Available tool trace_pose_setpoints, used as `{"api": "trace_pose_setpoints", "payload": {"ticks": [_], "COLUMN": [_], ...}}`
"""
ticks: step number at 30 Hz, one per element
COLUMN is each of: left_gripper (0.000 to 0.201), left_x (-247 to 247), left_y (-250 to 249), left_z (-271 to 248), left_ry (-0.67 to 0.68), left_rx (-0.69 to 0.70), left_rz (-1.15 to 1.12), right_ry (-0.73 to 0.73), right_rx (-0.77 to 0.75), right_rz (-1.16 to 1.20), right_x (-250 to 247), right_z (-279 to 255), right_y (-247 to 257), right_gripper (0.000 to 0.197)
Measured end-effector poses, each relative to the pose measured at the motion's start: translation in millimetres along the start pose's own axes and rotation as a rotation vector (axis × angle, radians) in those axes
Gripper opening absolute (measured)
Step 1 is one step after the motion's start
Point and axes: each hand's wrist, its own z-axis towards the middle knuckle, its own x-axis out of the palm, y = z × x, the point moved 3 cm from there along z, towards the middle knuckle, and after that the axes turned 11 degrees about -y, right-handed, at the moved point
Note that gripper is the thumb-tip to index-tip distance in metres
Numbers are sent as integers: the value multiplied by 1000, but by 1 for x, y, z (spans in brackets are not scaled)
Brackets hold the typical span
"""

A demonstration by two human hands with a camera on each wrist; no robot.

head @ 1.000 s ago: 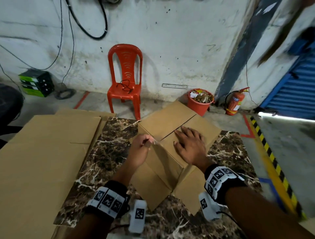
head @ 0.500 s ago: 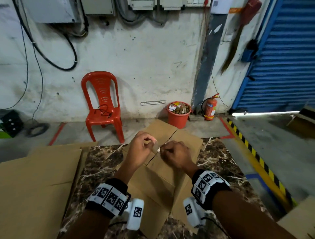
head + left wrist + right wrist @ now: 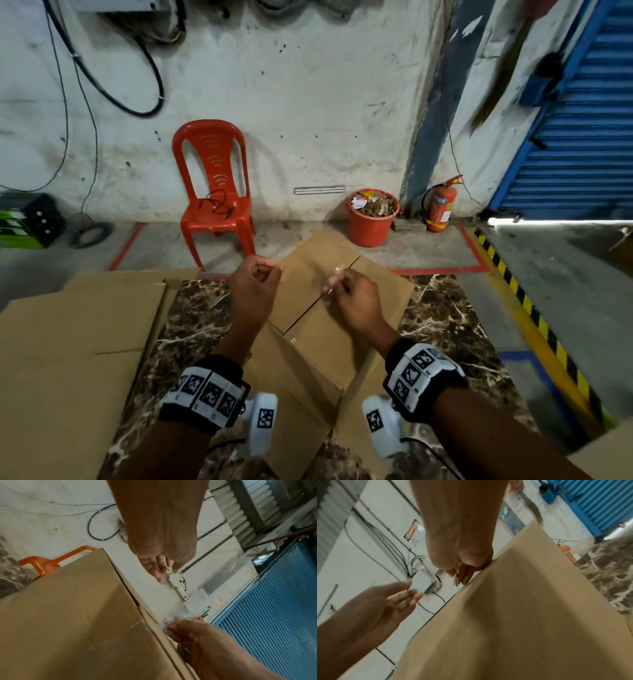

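Above the closed cardboard box (image 3: 329, 332) on the marble counter (image 3: 202, 318), both hands hover near the seam (image 3: 308, 310) where the top flaps meet. The right hand (image 3: 356, 301) pinches a crinkled piece of clear tape (image 3: 187, 605) between its thumb and curled fingers, holding it just over the box top. The left hand (image 3: 255, 291) is raised beside it, its fingers loosely curled toward the thumb. Whether they hold the tape's other end cannot be told, since the film hardly shows. The step appears to be readying the strip for the seam. Doing it well likely means pulling the tape flat and taut between both hands so it does not stick to itself. It should then be centred along the seam, one end laid down first and the rest smoothed toward the other. Flat cardboard sheets (image 3: 68, 342) lie at the left.
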Motion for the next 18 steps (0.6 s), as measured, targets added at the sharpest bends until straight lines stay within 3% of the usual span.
{"api": "trace_pose_setpoints", "payload": {"ticks": [3,6,10,13,15,18], "left_gripper": [10,13,10,10,10,10], "left_x": [12,31,49,59,66,77], "left_y": [11,9,13,14,10,11], "left_z": [-1,-11,-13,-11,-9,-7], "left_ry": [89,255,386,438,447,474], "left_rx": [5,147,194,213,252,268], "left_rz": [74,219,358,480,511,507], "right_ry": [-102,-140,-205,-205,-100,190], "right_rx": [307,509,439,469,491,435], "right_rz": [316,536,393,291,396,450], "right_x": [-16,-28,-35,-39,-39,-35], "right_z": [17,27,39,49,53,55], "right_y": [-10,-9,-18,-28,-26,-18], "right_gripper": [21,22,19,29,34,29]}}
